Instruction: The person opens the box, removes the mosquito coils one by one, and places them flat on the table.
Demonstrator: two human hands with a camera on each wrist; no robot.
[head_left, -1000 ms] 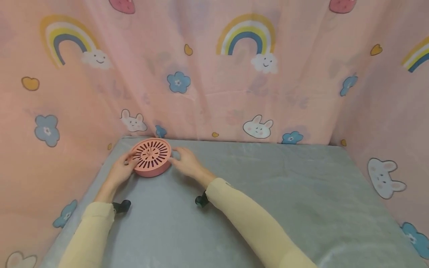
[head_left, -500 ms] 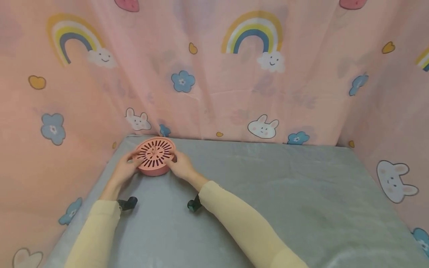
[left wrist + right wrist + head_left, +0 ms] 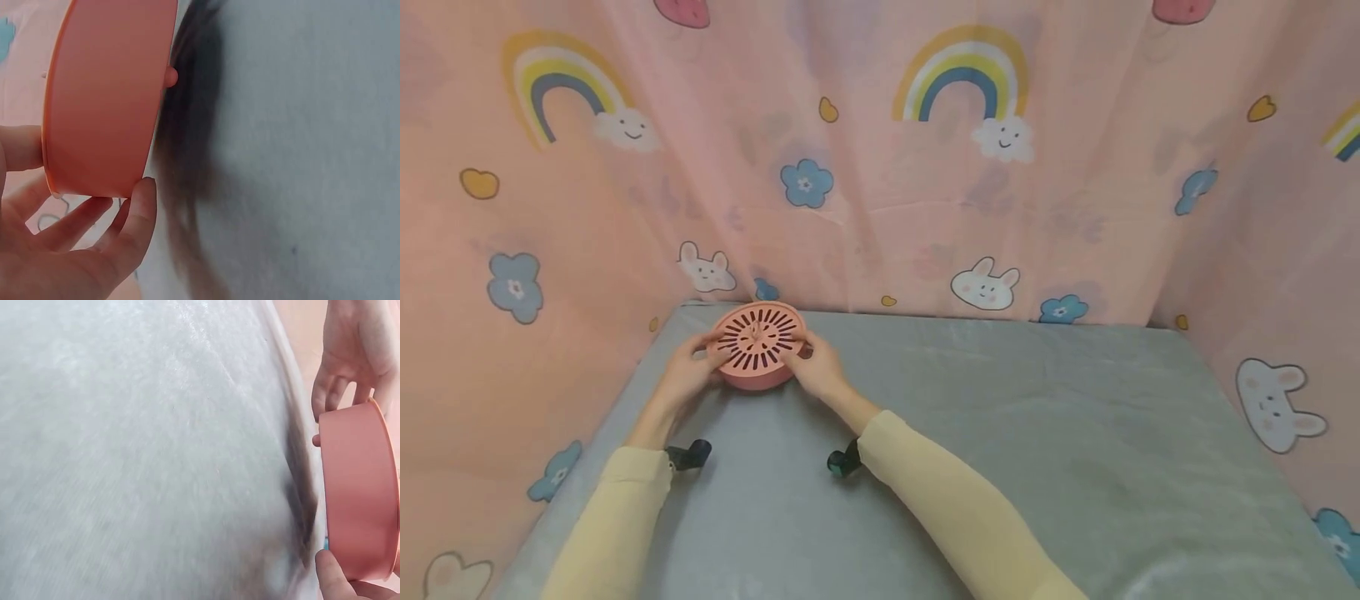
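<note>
A pink round box (image 3: 758, 382) with radial slots and a small knob in its lid is held between both hands near the table's back left corner. My left hand (image 3: 688, 371) grips its left side, thumb over the lid's rim. From the right, my right hand (image 3: 820, 367) pinches the opposite rim, thumb on top. In the left wrist view the fingertips (image 3: 147, 194) of the left hand reach the box's bottom edge, close to a small round foot (image 3: 171, 77). A dark shadow lies under the base. The right wrist view shows the box's smooth side wall (image 3: 361, 487), the right hand partly cut off.
A grey cloth covers the table (image 3: 1000, 450). Pink patterned curtains (image 3: 865, 225) stand at the back and both sides, the left one near the left hand. Black wrist cameras (image 3: 691, 455) stick out below both sleeves.
The right hand has closed in from the box's right side and brought its thumb onto the lid's rim. Box and both hands have shifted slightly to the right.
</note>
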